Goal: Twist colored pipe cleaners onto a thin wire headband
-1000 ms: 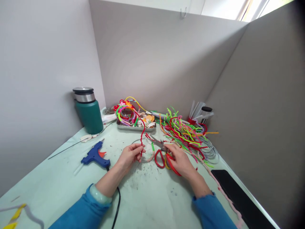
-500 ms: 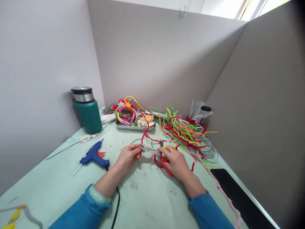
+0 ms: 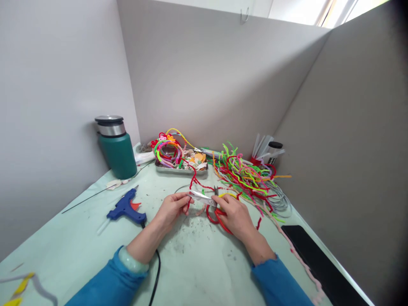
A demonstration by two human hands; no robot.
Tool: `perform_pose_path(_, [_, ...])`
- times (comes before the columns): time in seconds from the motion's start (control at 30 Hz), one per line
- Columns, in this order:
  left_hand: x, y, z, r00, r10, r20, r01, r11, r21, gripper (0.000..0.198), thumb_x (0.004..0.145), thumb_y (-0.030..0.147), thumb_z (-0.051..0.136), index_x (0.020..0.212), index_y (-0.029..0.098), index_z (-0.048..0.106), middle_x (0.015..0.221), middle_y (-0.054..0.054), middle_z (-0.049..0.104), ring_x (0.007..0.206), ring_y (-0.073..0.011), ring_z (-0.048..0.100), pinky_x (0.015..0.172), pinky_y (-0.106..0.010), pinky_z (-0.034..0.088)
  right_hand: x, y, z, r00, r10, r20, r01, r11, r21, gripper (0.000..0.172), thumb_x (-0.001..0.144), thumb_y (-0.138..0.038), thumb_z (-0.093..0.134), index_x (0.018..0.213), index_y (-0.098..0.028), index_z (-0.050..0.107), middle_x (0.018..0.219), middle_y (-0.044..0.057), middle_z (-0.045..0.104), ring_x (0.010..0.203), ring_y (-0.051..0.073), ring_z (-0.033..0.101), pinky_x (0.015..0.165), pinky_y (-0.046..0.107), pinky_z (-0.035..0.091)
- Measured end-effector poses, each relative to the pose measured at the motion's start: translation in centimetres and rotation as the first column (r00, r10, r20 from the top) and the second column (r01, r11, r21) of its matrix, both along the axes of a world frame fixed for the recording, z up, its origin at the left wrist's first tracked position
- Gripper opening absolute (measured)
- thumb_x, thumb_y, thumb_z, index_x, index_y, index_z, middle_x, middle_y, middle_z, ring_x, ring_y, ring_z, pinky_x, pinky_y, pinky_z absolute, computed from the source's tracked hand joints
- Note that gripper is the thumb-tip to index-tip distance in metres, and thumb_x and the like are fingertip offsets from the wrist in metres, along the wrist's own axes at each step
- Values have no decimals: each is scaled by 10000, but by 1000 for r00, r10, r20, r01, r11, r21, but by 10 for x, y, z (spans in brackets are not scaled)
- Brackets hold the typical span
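The left hand (image 3: pixel 170 208) has its grip closed on a red pipe cleaner (image 3: pixel 192 182), thumb and fingertips pinching its lower end just above the desk (image 3: pixel 197 272). The right hand (image 3: pixel 237 216) grips the scissors (image 3: pixel 201 196), its fingers closed around the red loop handles.

The pipe cleaner is thin, fuzzy and kinked. Its long axis rises from the pinch, up and away toward the steel tray (image 3: pixel 181 171). The scissors' silver blades lie almost level, long axis across the view, tips pointing left and meeting the strand right beside the left fingertips. Whether the blades are parted is too small to tell.

Open desk surface speckled with dark crumbs (image 3: pixel 191 231) lies nearer the person. A blue glue gun (image 3: pixel 126 207) lies near on the left, its black cord (image 3: pixel 157 267) running beside the left forearm. A tangle of coloured pipe cleaners (image 3: pixel 248 176) crowds the right hand's far side. A black pad (image 3: pixel 318 263) lies by the right edge, and partition walls (image 3: pixel 207 85) close the desk behind.
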State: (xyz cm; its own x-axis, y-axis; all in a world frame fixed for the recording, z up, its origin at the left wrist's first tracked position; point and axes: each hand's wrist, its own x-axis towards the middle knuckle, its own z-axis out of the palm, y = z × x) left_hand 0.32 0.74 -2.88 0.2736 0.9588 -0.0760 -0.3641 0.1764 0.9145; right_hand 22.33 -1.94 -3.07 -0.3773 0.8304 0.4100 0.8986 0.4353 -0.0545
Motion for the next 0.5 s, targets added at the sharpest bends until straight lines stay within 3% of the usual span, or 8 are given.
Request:
perform_pose_path(0.3, [-2, -1, 1, 997, -20, -69, 21, 1000, 11, 182, 672, 262, 679, 704, 83, 663, 609, -19, 553, 449, -44, 399, 459, -194, 396, -2, -2, 1, 1000, -16, 12, 16, 1000, -1, 452, 754, -165, 553, 1192, -265, 500, 911, 48, 565, 803, 177, 520, 645, 258, 367])
perform_pose_path(0.5, [-3, -1, 2, 997, -20, -77, 20, 1000, 3, 183, 668, 265, 679, 725, 92, 671, 584, -17, 556, 446, -50, 402, 466, -194, 381, -3, -2, 1, 1000, -17, 8, 17, 1000, -14, 463, 756, -150, 543, 1201, -271, 493, 896, 45, 566, 791, 174, 520, 637, 255, 366])
